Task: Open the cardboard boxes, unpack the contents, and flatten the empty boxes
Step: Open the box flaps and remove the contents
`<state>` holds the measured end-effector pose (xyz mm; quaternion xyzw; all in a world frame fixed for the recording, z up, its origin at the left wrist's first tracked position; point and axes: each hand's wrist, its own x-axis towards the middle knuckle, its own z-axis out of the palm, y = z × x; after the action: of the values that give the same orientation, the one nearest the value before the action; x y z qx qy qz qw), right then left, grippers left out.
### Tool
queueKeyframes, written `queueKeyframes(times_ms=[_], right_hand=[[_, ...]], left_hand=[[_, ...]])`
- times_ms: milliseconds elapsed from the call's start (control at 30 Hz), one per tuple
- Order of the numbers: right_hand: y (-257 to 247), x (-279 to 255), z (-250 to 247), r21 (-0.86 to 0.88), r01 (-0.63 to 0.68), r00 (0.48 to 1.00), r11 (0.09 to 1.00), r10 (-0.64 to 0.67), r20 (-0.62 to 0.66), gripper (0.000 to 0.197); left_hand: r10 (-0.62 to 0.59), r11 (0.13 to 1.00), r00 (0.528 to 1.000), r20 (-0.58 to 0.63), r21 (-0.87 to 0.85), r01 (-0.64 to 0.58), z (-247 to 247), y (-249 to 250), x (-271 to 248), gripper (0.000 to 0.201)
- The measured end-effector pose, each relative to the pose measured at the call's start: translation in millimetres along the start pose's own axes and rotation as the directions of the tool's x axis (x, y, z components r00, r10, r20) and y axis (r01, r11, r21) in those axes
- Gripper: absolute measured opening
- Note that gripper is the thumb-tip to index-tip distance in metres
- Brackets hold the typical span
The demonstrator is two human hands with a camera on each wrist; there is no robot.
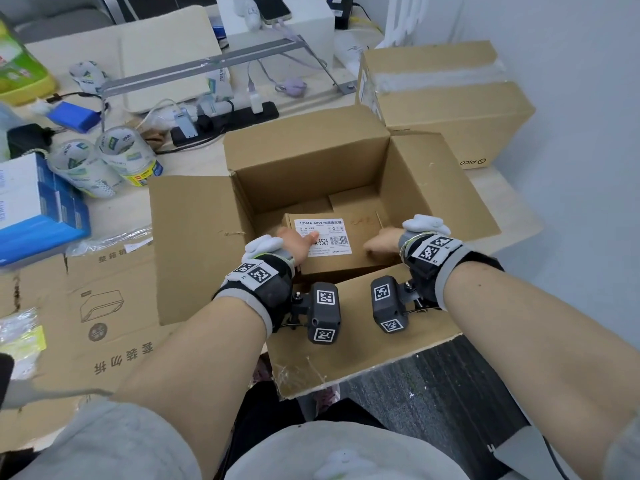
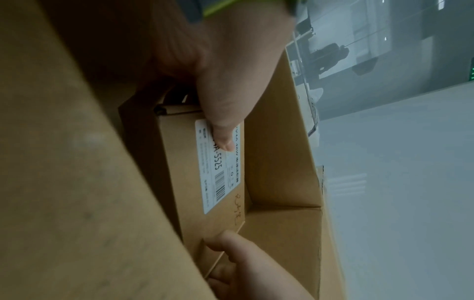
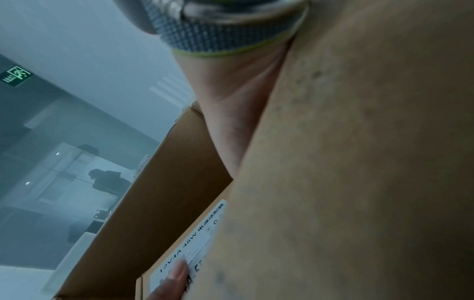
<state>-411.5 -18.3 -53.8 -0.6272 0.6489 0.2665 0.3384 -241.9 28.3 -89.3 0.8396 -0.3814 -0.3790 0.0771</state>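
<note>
Both your hands reach inside the large open brown cardboard box [image 1: 311, 161]. Your left hand [image 1: 294, 242] and right hand [image 1: 382, 242] grip opposite ends of the small white-labelled brown carton [image 1: 343, 244], thumbs on top.

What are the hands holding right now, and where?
Both hands, left and right, grip the small labelled box by its two opposite ends.

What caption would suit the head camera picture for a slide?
Both hands, left and right, grip a small labelled carton inside the open cardboard box on a cluttered desk.
</note>
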Motion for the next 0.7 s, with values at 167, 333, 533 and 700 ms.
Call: queueKeyframes(times_ms=[167, 333, 533, 700], right_hand=[[-6.8, -0.6, -1.9, 0.093, 0.040, 0.998, 0.995, -0.035, -0.059, 0.038], [-25.1, -9.3, -14.3, 0.331, 0.004, 0.973, 0.944, 0.073, -0.218, 0.061], [-48.5, -25.7, -35.8, 0.362, 0.014, 0.896, 0.932, 0.149, -0.418, 0.089], [-83.4, -46.0, -54.1, 0.309, 0.142, 0.866, 0.940, 0.034, -0.500, 0.081]], left_hand=[[-0.067, 0.991, 0.994, -0.081, -0.118, 0.057, -8.9, 2.5, -8.8, 0.066], [-0.002, 0.986, 0.979, -0.204, -0.166, -0.033, -27.4, 14.9, -16.7, 0.060], [0.081, 0.961, 0.927, -0.366, -0.219, -0.170, -73.5, 27.9, -35.9, 0.063], [0.185, 0.931, 0.841, -0.508, -0.184, -0.316, -115.9, 16.9, -31.5, 0.060]])
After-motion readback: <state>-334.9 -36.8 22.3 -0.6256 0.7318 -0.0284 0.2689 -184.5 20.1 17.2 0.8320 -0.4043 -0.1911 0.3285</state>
